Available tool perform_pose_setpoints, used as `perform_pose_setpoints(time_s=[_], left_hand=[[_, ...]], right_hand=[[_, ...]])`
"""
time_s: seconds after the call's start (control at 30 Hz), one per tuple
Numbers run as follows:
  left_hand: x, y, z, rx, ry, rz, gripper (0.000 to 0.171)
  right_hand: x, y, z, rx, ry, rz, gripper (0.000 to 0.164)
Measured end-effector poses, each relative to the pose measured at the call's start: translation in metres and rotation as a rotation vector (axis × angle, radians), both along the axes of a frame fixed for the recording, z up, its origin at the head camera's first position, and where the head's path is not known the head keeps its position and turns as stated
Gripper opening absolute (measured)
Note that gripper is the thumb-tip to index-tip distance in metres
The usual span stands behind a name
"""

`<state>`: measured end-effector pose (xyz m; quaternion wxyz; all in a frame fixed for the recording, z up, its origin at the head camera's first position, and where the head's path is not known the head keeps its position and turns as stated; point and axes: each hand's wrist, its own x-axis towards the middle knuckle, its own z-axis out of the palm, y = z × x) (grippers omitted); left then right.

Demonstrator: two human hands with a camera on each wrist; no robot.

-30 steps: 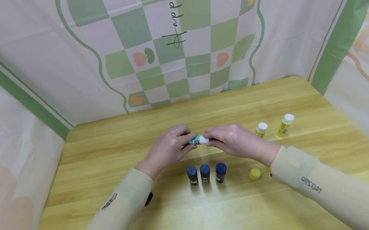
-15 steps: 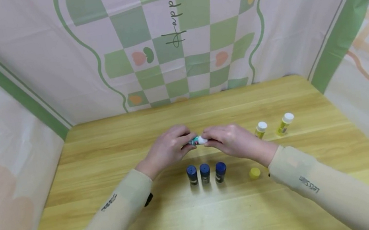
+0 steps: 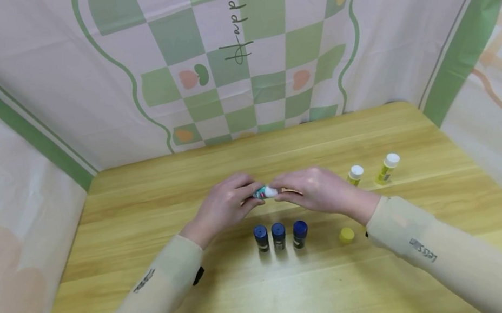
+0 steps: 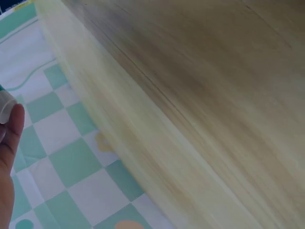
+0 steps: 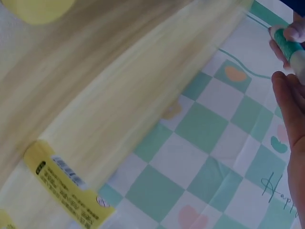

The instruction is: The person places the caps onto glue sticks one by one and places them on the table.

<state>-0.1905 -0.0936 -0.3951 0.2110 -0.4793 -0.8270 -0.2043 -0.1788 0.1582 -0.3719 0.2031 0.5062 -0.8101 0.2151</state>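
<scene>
A small green glue stick [image 3: 260,193] with a white cap [image 3: 271,192] lies sideways between both hands, above the table. My left hand [image 3: 225,204] holds its green body, thumb and fingers covering the left end. On the opposite side, the fingertips of my right hand [image 3: 322,189] pinch the white cap. The right wrist view shows the green body [image 5: 287,45] and white end at its right edge, partly behind fingers. Only the white end [image 4: 5,106] and part of the hand show at the left wrist view's edge.
Three dark sticks with blue caps [image 3: 279,236] stand in a row nearer the body. Two yellow sticks with white caps [image 3: 387,169] stand on the right. A yellow-topped item [image 3: 346,235] stands by the right wrist. The wooden table [image 3: 147,184] meets a patterned cloth [image 3: 227,67] behind.
Both hands have shifted slightly left with the glue stick. The right thumb and fingers have moved a little along the cap, and a gap shows between them. The standing sticks have not moved.
</scene>
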Motion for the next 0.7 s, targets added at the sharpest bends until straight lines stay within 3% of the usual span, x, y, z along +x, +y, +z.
perform_pose_setpoints(time_s=[0.27,0.43,0.7], left_hand=[[0.007,-0.014,-0.004,0.134,-0.175,0.111,0.033],[0.012,-0.022,-0.006,0.215,-0.292,0.136,0.037],[0.025,-0.034,-0.008,0.243,-0.505,0.208,0.033]], right_hand=[[0.000,0.023,0.006,-0.014,-0.020,-0.028,0.029],[0.002,0.040,0.006,0.010,-0.022,-0.031,0.028],[0.012,0.066,0.006,0.079,-0.061,-0.032,0.024]])
